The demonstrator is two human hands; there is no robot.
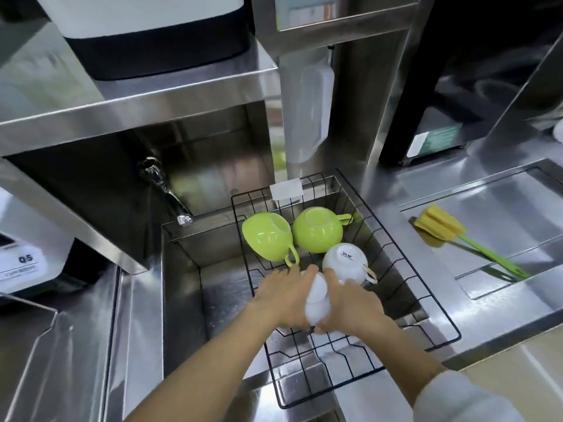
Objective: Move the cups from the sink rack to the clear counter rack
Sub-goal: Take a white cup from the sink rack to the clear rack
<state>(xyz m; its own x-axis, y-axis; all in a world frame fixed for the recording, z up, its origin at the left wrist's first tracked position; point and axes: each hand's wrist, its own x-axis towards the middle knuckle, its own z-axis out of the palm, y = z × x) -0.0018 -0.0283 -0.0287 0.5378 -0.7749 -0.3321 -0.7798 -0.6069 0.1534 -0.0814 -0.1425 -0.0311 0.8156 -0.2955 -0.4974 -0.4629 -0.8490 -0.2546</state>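
Together both hands — left (285, 295), right (344, 303) — clasp a white cup (316, 300) over the sink rack (426, 287).

Inside the black wire rack (432, 300), the near half at 6 o'clock lies bare, open from above. Toward 12 o'clock two green cups (268, 236) and a white cup (345, 260) crowd together. A steel shelf (152, 102) overhangs at 11 o'clock; a steel post (350, 95) rises at 12.
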